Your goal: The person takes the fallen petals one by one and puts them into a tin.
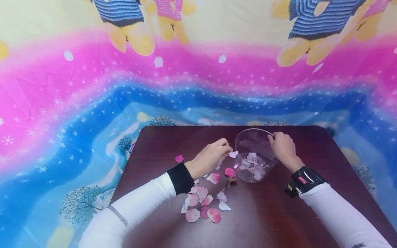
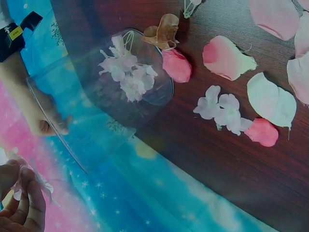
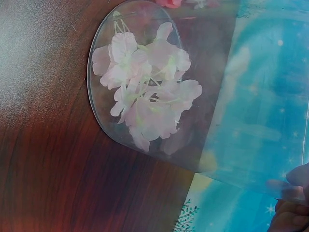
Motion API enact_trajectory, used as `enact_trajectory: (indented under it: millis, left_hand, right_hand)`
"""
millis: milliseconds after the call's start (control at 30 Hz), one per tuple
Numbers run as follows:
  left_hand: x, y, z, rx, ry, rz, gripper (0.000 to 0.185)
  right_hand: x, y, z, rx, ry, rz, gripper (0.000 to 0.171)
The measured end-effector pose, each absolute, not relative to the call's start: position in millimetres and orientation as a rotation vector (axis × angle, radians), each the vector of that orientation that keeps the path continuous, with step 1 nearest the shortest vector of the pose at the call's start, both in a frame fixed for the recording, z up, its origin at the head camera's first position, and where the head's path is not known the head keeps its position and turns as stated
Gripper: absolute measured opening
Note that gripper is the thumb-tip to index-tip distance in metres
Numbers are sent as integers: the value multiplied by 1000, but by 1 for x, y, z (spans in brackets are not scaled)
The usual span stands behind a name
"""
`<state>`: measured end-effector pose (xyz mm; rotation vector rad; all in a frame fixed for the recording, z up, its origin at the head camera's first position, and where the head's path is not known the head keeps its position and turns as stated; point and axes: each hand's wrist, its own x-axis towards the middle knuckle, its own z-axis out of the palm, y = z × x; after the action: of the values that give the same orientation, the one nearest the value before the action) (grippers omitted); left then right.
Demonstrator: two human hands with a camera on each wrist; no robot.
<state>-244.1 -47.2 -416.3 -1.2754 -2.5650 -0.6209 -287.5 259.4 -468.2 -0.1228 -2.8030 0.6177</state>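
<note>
- Petal (image 1: pixel 233 154), pale, is pinched between the thumb and fingers of the left hand (image 1: pixel 211 157), just beside the rim of the bowl (image 1: pixel 246 136) and above the bench (image 1: pixel 279 213); judging by this position, it is held at the opening so that it can join the contents.
- Bowl, clear, stands on the bench; the right hand (image 1: pixel 283 148) grips its far rim with curled fingers, apparently to steady it.
- White blossoms (image 3: pixel 145 92) lie on the bowl's floor, seen through the wall.
- Loose petals (image 1: pixel 203 205), pink and white, are scattered on the bench near the left forearm; one pink petal (image 1: pixel 230 172) and a dried brown one (image 2: pixel 161 31) touch the bowl's base.
- Bench is dark reddish wood with rounded corners.
- Backdrop (image 1: pixel 93 103) is a bright cloth of pink, blue and yellow bands with stars and cartoon bears.
</note>
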Motion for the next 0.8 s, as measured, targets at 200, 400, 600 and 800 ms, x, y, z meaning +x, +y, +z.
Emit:
enact_trajectory:
  millis: [200,400,600,800]
  left_hand:
    - [-245,-35,-417,-1275,-2550,-605,16]
    - [-248,-17,-417,-1269,-2555,-582,16]
    - [-250,-5,-421,-1273,-2598,-550,19]
    - [-253,6,-422,-1268,-2631,-560,19]
  right_hand:
    - [-288,261,-468,-116,-2794,618,35]
    - [-288,260,-469,-115,-2792,620,35]
    - [-288,259,-469,-120,-2802,628,34]
    - [-289,260,-470,-121,-2803,617,32]
